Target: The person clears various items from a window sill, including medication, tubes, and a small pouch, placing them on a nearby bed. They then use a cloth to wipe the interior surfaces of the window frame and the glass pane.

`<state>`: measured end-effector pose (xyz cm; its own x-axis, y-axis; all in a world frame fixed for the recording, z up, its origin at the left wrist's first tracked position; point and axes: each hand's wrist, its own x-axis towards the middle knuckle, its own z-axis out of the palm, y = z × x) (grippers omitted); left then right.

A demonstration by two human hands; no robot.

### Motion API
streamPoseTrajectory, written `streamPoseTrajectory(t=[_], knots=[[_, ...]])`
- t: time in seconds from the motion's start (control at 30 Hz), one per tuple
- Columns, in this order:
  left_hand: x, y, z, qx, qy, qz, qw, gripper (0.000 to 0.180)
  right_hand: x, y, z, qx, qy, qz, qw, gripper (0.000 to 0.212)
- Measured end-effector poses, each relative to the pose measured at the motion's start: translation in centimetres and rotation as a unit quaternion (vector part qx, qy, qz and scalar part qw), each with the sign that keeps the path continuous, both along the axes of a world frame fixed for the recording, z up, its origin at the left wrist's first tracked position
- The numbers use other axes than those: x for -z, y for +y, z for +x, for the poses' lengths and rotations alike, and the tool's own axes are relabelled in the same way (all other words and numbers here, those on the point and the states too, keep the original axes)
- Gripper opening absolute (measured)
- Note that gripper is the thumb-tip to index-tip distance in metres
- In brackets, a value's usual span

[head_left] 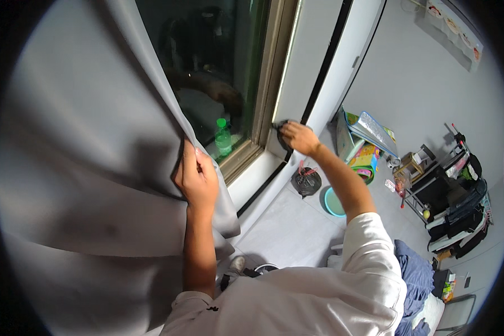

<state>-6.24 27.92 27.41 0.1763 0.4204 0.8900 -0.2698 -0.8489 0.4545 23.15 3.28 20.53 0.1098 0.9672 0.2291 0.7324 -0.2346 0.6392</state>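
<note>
My left hand (197,175) is closed on the edge of a long grey curtain (84,179), holding it to the left of the window. The curtain hangs in wide folds and covers the left side of the view. My right arm reaches out to the white window reveal (305,61). There my right hand (300,138) presses a dark, bunched cloth (283,134) against the surface, low down beside the brown window frame (266,84). Part of the cloth is hidden by my fingers and slightly blurred. Between my hands, a green-capped bottle (223,138) stands by the dark window glass (207,50).
On the tiled floor (269,224) are a tied black bag (307,181) and a turquoise basin (334,202). Boxes and colourful bags (367,157) lean by the wall. A rack with clothes (459,207) and blue bedding (411,274) stand to the right.
</note>
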Motion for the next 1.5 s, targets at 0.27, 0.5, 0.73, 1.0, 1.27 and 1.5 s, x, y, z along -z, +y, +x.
streamPoseTrajectory(t=[0.27, 0.5, 0.73, 1.0, 1.27, 1.5], knots=[[0.1, 0.5, -2.4, 0.004, 0.062, -0.095, 0.994, 0.029, -21.9, 4.5, -2.9, 0.011, -0.170, 0.364, 0.916, 0.038], [0.6, 1.1, -2.7, -0.033, 0.010, -0.057, 0.998, 0.020, -1.2, 4.4, -1.4, 0.074, -0.035, 0.267, 0.960, 0.010], [1.3, 2.8, -2.9, -0.034, 0.043, -0.015, 0.998, 0.013, 9.3, 4.3, -7.0, 0.240, 0.360, 0.231, 0.872, 0.025], [0.7, 2.5, -3.3, 0.004, 0.029, -0.068, 0.997, 0.034, 10.5, 5.2, -10.8, -0.091, 0.877, 0.472, 0.025, 0.035], [0.8, 3.1, -3.8, 0.010, 0.011, -0.027, 1.000, 0.033, 15.1, 11.1, -17.5, 0.244, 0.480, 0.552, 0.636, 0.047], [1.3, 3.5, -4.3, 0.019, 0.025, -0.052, 0.998, 0.034, 15.0, 13.2, -20.5, 0.174, 0.383, 0.400, 0.814, 0.074]])
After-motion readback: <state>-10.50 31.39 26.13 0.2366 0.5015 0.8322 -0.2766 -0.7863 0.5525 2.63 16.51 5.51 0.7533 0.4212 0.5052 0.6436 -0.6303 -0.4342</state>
